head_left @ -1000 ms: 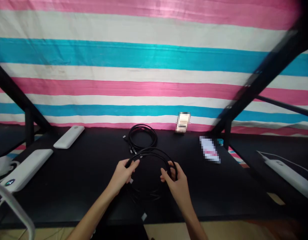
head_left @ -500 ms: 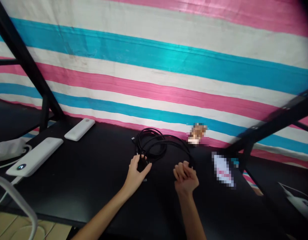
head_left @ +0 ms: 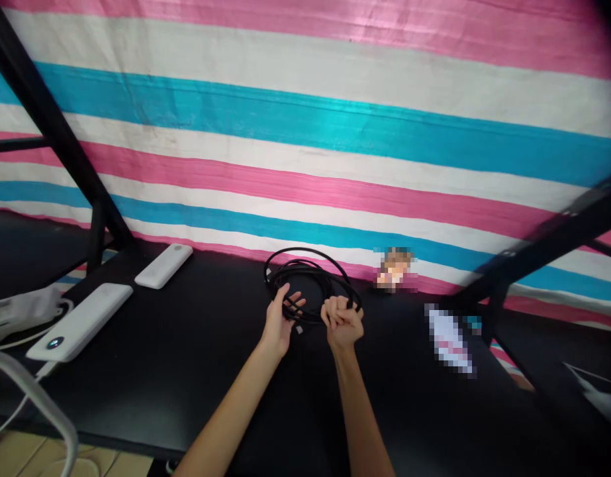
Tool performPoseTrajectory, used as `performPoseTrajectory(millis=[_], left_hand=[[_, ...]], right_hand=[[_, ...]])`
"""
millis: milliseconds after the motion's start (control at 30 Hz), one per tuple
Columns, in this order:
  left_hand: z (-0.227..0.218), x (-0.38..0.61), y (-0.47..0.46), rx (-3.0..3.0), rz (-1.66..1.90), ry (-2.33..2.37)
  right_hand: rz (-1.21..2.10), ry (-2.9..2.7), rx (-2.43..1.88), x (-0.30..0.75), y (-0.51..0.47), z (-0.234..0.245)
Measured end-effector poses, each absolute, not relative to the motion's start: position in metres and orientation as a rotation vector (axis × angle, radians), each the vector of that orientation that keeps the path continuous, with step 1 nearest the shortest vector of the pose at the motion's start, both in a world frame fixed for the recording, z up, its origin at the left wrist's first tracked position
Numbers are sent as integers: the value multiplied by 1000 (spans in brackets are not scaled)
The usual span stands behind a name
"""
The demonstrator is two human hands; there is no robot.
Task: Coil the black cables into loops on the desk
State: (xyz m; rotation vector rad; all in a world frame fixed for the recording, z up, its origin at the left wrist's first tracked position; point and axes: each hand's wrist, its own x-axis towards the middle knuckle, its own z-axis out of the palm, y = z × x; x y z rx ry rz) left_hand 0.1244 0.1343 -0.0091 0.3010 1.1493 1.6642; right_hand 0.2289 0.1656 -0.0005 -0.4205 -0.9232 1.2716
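Note:
A black cable lies in loose loops on the black tabletop, with one wide loop raised at the back. My left hand has its thumb and fingers around the near left side of the coil. A small light-coloured plug end shows just beside that hand. On the coil's right side, my right hand is closed in a fist around a strand of the same cable. Its palm is hidden.
At left lie two white power banks, a white charging block and white cords. Blurred items are at right. Black frame posts flank the table, before a striped sheet.
My right hand has moved left, closer to my left hand, drawing the cable loop in. My left hand has turned palm inward around the coil. The view has shifted slightly.

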Motion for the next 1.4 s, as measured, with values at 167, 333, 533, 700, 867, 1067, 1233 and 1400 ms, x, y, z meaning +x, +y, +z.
performPoseTrajectory(millis=[167, 333, 533, 700, 867, 1067, 1233, 1400], left_hand=[[-17, 113, 147, 475, 1729, 1286], [-24, 97, 166, 724, 1553, 1451], [-37, 78, 183, 1043, 1425, 1787], [-55, 68, 182, 1331, 1305, 1989], [-67, 64, 181, 1588, 1196, 1940], [-73, 26, 164, 1698, 1129, 1992], [-78, -6, 146, 1829, 948, 1990], [-80, -3, 141, 1905, 903, 1998]], right_hand=[[1115, -961, -919, 227, 182, -24], [862, -1088, -1361, 235, 190, -43], [833, -1217, -1559, 246, 207, -57], [722, -1310, -1656, 249, 213, -69], [488, -1505, -1596, 244, 212, -76], [375, -1547, -1723, 247, 213, -82], [377, -1269, -1713, 264, 224, -83], [388, -1277, -1706, 277, 228, -86]])
